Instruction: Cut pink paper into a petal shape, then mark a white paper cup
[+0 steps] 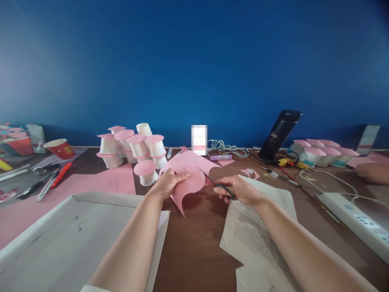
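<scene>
My left hand (170,183) pinches a sheet of pink paper (192,162) between thumb and fingers, holding it above the brown table. Curved cuts shape the sheet's lower edge, and a pointed strip hangs down from it. A pair of scissors (224,188) with dark handles is in my right hand (238,190), the fingers closed round the handles. The blades point up and left, against the right edge of the paper. Left of my left hand stand several white paper cups topped with pink paper discs (145,168), some stacked.
Printed sheets (258,227) lie under my right forearm, a white box lid (60,239) by my left. A dark flask (279,136) leans against the blue wall. On the right are more covered cups (328,156), a power strip (352,219), cables and another person's hand (372,173).
</scene>
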Tool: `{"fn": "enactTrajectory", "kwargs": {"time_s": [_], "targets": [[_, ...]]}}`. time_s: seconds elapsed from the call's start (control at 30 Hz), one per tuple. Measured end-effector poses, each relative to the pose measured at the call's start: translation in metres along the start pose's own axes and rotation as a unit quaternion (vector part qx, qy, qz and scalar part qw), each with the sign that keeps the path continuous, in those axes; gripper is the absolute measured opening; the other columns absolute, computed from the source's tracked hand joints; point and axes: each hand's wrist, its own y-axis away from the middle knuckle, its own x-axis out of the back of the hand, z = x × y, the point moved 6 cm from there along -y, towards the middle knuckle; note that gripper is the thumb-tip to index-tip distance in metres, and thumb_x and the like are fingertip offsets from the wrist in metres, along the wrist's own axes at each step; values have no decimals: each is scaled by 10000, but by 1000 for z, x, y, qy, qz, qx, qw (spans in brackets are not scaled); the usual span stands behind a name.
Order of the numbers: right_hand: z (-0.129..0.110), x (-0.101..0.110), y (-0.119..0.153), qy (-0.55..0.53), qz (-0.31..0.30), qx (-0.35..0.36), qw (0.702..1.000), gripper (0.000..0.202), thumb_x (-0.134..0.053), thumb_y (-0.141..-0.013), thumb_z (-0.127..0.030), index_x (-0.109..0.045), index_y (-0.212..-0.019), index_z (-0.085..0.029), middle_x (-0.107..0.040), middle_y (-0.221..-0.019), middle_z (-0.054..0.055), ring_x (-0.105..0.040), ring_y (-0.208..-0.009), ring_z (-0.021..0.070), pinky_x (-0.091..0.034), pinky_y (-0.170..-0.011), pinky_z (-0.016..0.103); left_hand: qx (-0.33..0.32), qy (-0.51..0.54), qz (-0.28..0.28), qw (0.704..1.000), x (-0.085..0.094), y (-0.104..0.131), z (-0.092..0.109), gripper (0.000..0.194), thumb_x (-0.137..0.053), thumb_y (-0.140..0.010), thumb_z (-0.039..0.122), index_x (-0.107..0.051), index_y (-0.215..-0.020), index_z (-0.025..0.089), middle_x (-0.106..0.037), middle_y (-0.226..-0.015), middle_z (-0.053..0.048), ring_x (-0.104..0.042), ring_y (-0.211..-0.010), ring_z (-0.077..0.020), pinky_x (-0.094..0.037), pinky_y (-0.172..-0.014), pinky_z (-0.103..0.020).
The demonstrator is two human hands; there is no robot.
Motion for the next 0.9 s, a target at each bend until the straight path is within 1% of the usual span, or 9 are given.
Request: {"fn": "enactTrajectory", "kwargs": {"time_s": [0.1,0.3,0.4,0.57,0.63,0.8,0.9], "targets": [[1,-2,0,-14,-12,-5,1000,302,-669,-756,-392,-696,-942,-155,-611,-674,-7,-535,-516,74,-307,-460,208,24,-17,-22,999,-3,2,-2,353,-836,-570,356,-723,-772,88,-729,-805,-137,-676,-762,-267,-536,-740,-394],[0,-3,0,-7,-13,3,1000,312,-665,-762,-449,-692,-851,-151,-610,-688,-4,-535,-524,72,-301,-471,214,26,-52,-20,998,-2,1,-3,364,-839,-559,365,-734,-784,98,-729,-776,-139,-679,-768,-291,-533,-692,-384],[1,-3,0,-2,-9,3,1000,322,-663,-764,-467,-683,-818,-150,-597,-680,-8,-526,-519,69,-301,-469,211,22,-46,-23,998,0,0,-5,371,-844,-546,356,-741,-798,104,-730,-768,-136,-678,-768,-293,-530,-678,-377],[2,-2,-1,1,-3,-2,1000,362,-669,-759,-486,-691,-879,-146,-597,-671,1,-517,-510,73,-329,-465,213,31,-24,-33,999,2,-1,-8,355,-852,-527,332,-744,-794,124,-729,-743,-127,-677,-783,-305,-528,-677,-377],[1,-2,-1,3,-5,-3,1000,354,-665,-761,-482,-690,-859,-143,-606,-673,9,-521,-515,76,-332,-458,215,33,-18,-37,999,2,-1,-7,361,-858,-515,318,-742,-799,128,-726,-728,-118,-677,-789,-306,-528,-683,-378],[-5,-2,1,6,-17,4,1000,299,-671,-751,-442,-659,-740,-143,-589,-645,-2,-509,-516,72,-379,-485,220,28,-27,-26,999,4,-1,-5,396,-871,-488,299,-734,-814,123,-725,-736,-112,-674,-783,-299,-524,-687,-381],[-8,0,3,38,-6,1,999,319,-662,-770,-456,-663,-734,-139,-605,-636,4,-505,-489,66,-368,-470,216,31,-41,-22,998,4,0,-4,394,-874,-483,307,-729,-796,115,-731,-775,-127,-673,-773,-297,-522,-678,-380]]}}
